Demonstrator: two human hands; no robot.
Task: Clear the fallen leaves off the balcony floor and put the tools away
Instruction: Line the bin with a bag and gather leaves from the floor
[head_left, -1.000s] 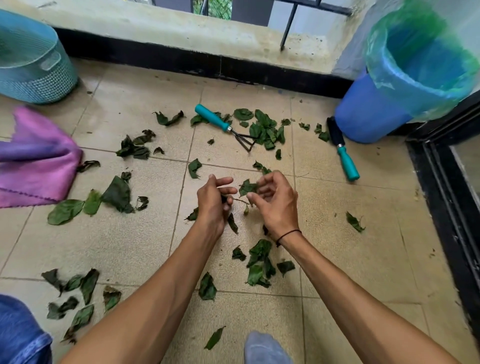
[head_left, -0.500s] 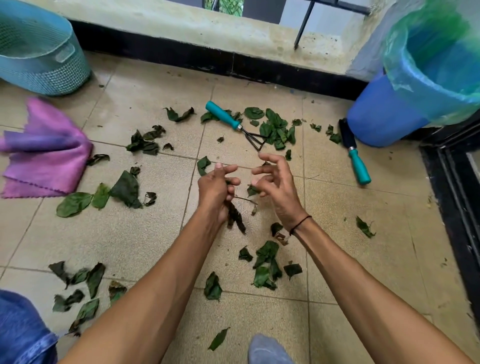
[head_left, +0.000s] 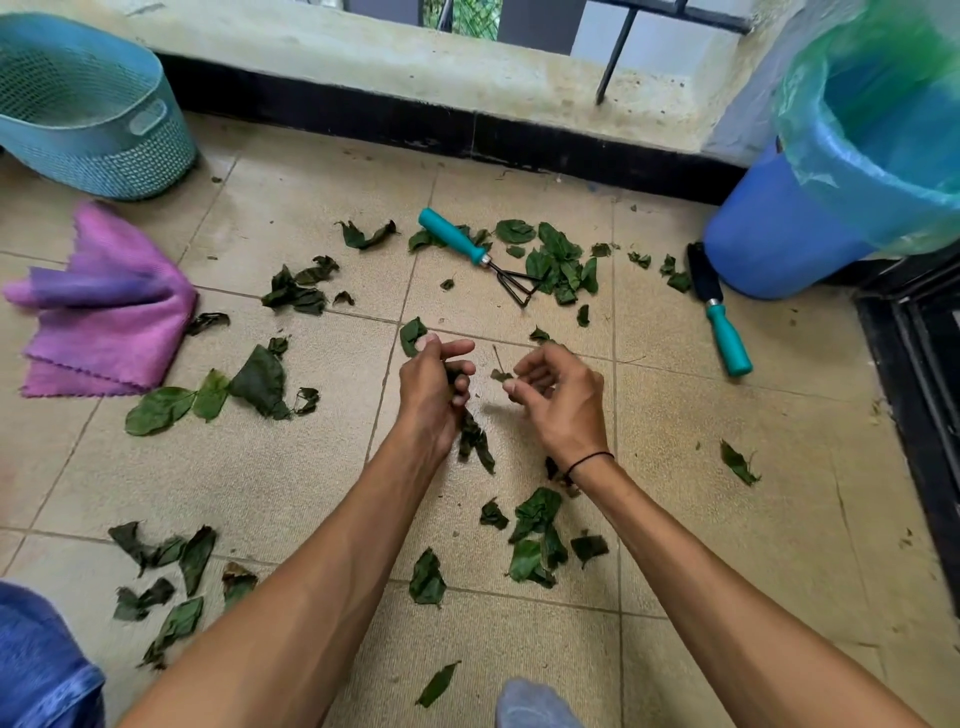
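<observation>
Scattered leaves (head_left: 537, 525) cover the tiled balcony floor (head_left: 727, 519) around both hands; the left hand (head_left: 434, 387) is closed round a dark bunch of leaves (head_left: 472, 439), and the right hand (head_left: 563, 397) beside it pinches a small leaf scrap (head_left: 501, 375). Beyond them lie a hand rake (head_left: 475, 254) and a brush (head_left: 717, 309) by the lined blue bin (head_left: 769, 244), with a pink cloth (head_left: 104, 306) and teal basket (head_left: 98, 109) off left

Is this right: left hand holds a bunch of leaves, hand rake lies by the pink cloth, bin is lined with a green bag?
Not quite. In the head view the hand rake lies mid-floor among leaves, well away from the pink cloth. The left hand does hold leaves, and the bin has a green liner.
</observation>
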